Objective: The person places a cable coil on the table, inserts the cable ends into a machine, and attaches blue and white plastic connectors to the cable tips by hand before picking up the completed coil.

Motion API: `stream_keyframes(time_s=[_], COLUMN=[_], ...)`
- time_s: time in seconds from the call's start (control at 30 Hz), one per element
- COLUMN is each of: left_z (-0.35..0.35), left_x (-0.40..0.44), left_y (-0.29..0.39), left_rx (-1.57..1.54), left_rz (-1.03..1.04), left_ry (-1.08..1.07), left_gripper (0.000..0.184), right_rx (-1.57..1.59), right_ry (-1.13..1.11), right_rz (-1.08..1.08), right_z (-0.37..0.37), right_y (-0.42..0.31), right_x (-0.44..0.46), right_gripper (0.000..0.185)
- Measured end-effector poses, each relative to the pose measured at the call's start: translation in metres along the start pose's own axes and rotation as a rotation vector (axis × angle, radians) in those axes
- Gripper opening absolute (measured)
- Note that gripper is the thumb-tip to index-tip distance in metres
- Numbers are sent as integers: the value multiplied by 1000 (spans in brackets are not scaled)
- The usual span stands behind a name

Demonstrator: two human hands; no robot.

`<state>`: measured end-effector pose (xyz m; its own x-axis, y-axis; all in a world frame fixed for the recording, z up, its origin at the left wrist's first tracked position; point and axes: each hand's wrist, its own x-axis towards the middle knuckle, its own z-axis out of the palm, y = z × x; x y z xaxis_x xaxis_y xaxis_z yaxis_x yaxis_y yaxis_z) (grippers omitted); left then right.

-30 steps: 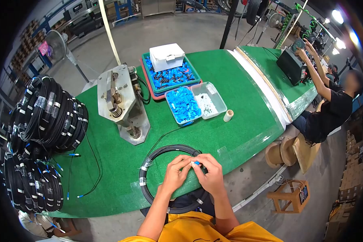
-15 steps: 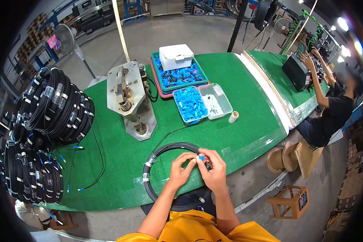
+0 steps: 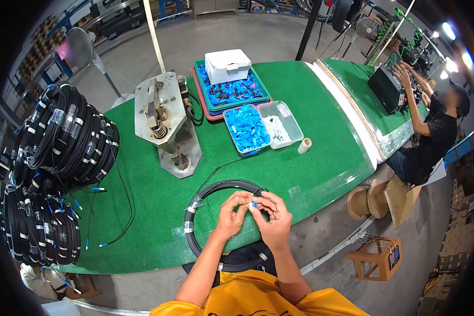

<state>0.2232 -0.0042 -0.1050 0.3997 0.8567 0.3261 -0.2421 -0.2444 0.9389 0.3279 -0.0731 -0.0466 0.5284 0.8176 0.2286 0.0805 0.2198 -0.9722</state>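
Note:
Between my fingertips is a small blue fibre-optic connector [image 3: 254,204] with a white end. My left hand [image 3: 230,215] pinches it from the left at the white end, thumb and forefinger together. My right hand [image 3: 273,217] is closed on its blue part, the other fingers curled. Fingers cover much of the connector. Beneath both hands, a coil of black cable [image 3: 189,218] bound with clear tape and white labels rests at the table edge and overhangs toward my lap. One cable end runs from the coil up to the bin of blue connector parts [image 3: 246,128].
A metal hand press [image 3: 166,113] stands left of centre. Beside the bin are a clear box with white bits [image 3: 280,124], a small roll [image 3: 304,146] and stacked trays under a white box [image 3: 226,66]. Cable coils [image 3: 71,137] pile at left. A co-worker [image 3: 432,126] sits at right.
My hands have moved slightly left and up in view, still pinching the connector, whose blue side now shows more. The whole view has shifted a little with my head.

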Motion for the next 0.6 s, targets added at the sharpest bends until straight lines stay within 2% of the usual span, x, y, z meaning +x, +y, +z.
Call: stream_keyframes(time_s=[0.17, 0.6], left_z=[-5, -6], left_x=[4, 3], left_y=[0, 5], left_rx=[46, 100], left_rz=[21, -2], left_ry=[-59, -49], left_gripper=[6, 5], right_rx=[39, -70], right_ry=[-30, -54], right_rz=[28, 3], right_z=[-4, -8], right_y=[2, 4], right_x=[1, 3], right_gripper=[42, 42])
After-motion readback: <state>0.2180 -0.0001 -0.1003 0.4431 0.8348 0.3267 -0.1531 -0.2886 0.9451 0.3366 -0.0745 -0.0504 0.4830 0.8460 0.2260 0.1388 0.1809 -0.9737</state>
